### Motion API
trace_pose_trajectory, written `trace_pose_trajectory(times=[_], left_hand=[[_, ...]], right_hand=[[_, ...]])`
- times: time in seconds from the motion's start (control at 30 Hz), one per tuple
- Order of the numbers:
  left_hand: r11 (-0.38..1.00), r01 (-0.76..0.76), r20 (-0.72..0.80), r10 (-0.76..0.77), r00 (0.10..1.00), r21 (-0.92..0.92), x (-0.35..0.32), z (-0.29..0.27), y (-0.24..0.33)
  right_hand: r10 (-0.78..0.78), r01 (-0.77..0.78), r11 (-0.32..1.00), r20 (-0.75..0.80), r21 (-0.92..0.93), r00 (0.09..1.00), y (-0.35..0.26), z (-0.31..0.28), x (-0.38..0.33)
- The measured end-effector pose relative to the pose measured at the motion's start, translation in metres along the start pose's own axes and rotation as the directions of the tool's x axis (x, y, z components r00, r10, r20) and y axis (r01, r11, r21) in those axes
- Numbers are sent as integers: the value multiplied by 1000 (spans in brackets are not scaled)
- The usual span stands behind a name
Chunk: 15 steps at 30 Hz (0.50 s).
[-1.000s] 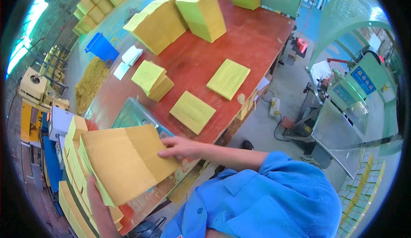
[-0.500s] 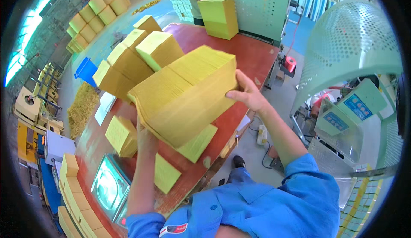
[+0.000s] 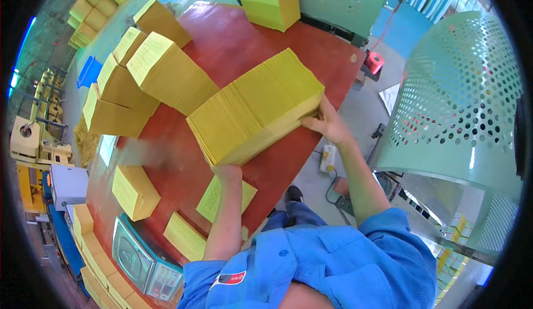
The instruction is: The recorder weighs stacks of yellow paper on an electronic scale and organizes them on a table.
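Note:
A long block of stacked yellow paper [image 3: 258, 106] is held between my two hands over the red table [image 3: 214, 31], its layered edges facing up. My left hand [image 3: 226, 171] is closed at the block's near left end, with most of its fingers hidden beneath. At the right end my right hand [image 3: 328, 124] grips the corner, thumb along the near side. Below the block, close to my left forearm, lie two thin yellow paper stacks [image 3: 186, 235]. A thicker stack [image 3: 135, 192] sits farther left.
Several tall yellow paper blocks [image 3: 172, 73] stand at the table's far left, and another [image 3: 269, 3] at the back. A digital scale [image 3: 144, 259] is at the near left. On the right stands a machine with a perforated green guard [image 3: 455, 87]. A power strip [image 3: 328, 159] lies beside the table.
The paper block has tilted in my hands, so its layered edges face up more, and its left end has moved right. Both hands keep hold of it. The whole view has shifted.

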<state>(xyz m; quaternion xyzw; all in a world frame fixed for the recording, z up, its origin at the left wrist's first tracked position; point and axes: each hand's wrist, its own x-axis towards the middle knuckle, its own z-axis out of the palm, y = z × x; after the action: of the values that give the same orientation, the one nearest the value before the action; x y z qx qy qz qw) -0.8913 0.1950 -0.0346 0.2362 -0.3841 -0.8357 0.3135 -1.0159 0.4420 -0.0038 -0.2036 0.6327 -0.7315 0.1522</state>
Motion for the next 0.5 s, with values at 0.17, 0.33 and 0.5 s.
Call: trace_pose_trajectory(times=[0.17,0.33,0.5], left_hand=[[950,-167,126,138,982,264,5,6,-22],[995,-37,545,-19,838,90,-9,162,95],[692,-337,631,-219,745,638,29,199,175]], right_hand=[[-103,105,994,-43,35,994,12,14,11],[-9,79,926,-186,370,983,9,-8,43],[27,-13,788,-14,616,1000,7,-8,92]])
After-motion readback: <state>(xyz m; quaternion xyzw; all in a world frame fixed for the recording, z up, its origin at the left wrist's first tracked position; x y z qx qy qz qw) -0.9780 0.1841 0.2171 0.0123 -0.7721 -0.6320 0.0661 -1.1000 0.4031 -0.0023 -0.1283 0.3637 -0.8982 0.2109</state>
